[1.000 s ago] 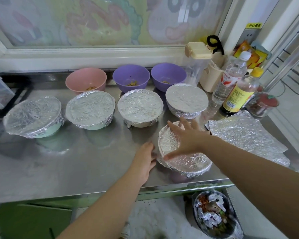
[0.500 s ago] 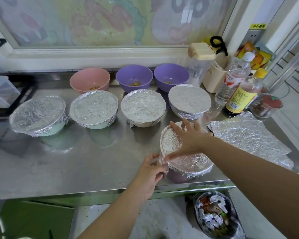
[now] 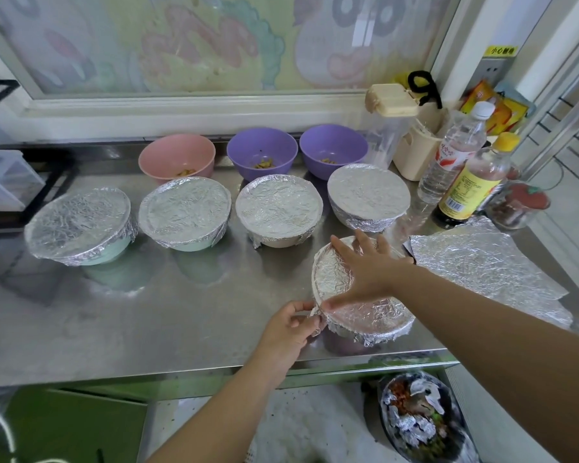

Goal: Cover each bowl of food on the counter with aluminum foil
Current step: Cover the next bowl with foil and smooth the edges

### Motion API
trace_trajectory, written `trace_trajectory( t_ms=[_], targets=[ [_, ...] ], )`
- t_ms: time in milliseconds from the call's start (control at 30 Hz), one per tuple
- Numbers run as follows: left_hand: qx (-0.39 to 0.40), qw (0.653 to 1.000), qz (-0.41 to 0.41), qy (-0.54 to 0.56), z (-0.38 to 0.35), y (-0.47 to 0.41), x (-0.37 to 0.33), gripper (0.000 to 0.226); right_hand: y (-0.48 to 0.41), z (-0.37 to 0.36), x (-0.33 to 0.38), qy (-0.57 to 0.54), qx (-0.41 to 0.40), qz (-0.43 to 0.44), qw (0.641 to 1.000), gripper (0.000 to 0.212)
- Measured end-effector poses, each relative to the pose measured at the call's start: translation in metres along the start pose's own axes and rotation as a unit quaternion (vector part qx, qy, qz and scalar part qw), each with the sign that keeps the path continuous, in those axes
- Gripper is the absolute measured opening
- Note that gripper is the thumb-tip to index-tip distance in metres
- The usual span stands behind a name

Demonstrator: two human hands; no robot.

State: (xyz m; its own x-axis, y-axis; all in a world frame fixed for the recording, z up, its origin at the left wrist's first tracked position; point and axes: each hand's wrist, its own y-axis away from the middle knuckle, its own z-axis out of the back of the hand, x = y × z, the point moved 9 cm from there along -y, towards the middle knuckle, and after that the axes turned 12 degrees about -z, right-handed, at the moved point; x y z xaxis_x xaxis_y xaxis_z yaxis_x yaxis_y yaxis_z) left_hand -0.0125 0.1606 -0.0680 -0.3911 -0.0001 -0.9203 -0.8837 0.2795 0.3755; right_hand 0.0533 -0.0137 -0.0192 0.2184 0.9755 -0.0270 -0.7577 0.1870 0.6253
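A foil-covered bowl [image 3: 375, 319] stands near the counter's front edge. My right hand [image 3: 365, 269] lies flat on its foil top with fingers spread. My left hand [image 3: 291, 329] pinches the foil at the bowl's left rim. Behind it stand several more foil-covered bowls [image 3: 278, 212] in a row. At the back are a pink bowl [image 3: 176, 158] and two purple bowls [image 3: 261, 153] with a little food and no cover. Loose foil sheets [image 3: 488, 272] lie at the right.
Bottles [image 3: 472, 178], a beige container [image 3: 415, 152] and a jar [image 3: 518, 205] crowd the back right of the steel counter [image 3: 114, 322]. A bin [image 3: 418, 419] with foil scraps sits on the floor below the front edge. A clear box [image 3: 4, 182] stands at far left.
My left hand moved right from the counter to the bowl's left rim and took hold of the foil edge. My right hand stayed flat on the foil top.
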Motion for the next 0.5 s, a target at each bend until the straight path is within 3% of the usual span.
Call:
trace_trajectory(
  t_ms=[100,200,267,500],
  targets=[
    [-0.018,0.997,0.064,0.038,0.0,0.0,0.011,0.022,-0.001,0.0,0.0,0.004,-0.001,-0.001,1.0,0.154],
    [-0.069,0.975,0.164,0.132,0.004,0.006,0.028,0.007,-0.007,-0.002,0.0,0.002,-0.004,0.002,1.0,0.156],
    [-0.077,0.952,0.217,0.201,0.0,0.013,0.033,0.019,-0.009,-0.003,0.0,0.003,-0.007,0.003,1.0,0.155],
    [-0.086,0.893,0.241,0.37,-0.023,0.017,0.031,0.029,-0.008,-0.003,0.0,0.0,-0.008,0.001,1.0,0.155]
  ],
)
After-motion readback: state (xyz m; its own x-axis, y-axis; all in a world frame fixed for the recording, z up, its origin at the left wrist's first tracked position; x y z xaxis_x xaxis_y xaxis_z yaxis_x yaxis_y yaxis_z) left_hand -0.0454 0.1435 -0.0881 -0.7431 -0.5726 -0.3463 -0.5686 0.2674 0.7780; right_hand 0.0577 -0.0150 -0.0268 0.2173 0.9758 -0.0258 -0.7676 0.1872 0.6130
